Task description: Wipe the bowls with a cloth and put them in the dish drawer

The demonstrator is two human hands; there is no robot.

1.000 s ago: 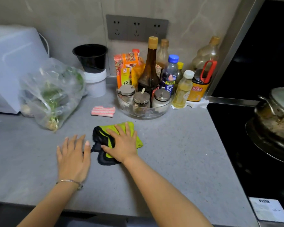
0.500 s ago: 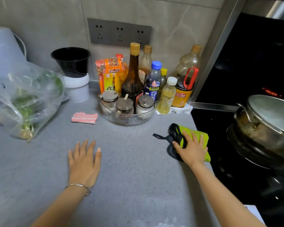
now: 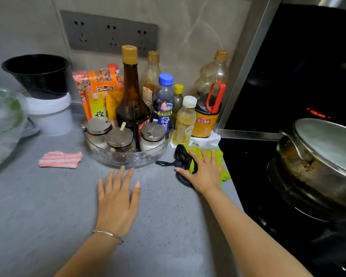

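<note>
The right hand (image 3: 205,172) lies flat on the green-and-black cloth (image 3: 218,155), fingers straight and pressing it onto the grey countertop (image 3: 48,206) at the edge by the black stove (image 3: 248,166). The left hand (image 3: 118,198) rests spread and empty on the countertop. Behind the cloth, a dark bottle (image 3: 205,120) carries an orange label with Chinese characters. A blue-capped bottle (image 3: 164,104) shows "3D". Since half a second ago the cloth has slid back toward the bottles, and the left hand's fingertips now nearly reach the glass bowl (image 3: 128,159).

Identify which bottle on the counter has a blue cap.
The small bottle with the blue label, just right of the tall brown bottle; every other cap is yellow, tan, white or red.
</note>
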